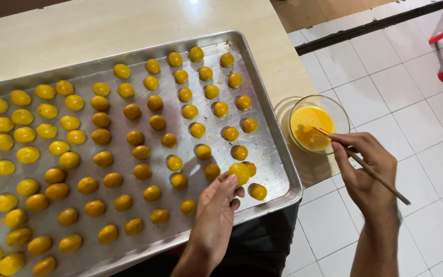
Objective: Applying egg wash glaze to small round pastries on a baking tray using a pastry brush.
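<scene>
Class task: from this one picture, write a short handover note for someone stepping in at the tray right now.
Left hand: fingertips hold one yellow ball at the metal tray's near right corner.
Right hand: holds a thin brush stick, tip dipped in the glass bowl of beaten egg, right of the tray.
Done: left-side balls look brighter yellow and glossy.
Left: the duller, darker balls at centre and right, it seems.

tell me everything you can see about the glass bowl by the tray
The glass bowl is small, round and clear, standing upright at the table's right edge, just right of the metal tray. It holds opaque yellow-orange liquid, roughly half full. The brush held in the right hand dips its tip into the liquid.
</scene>
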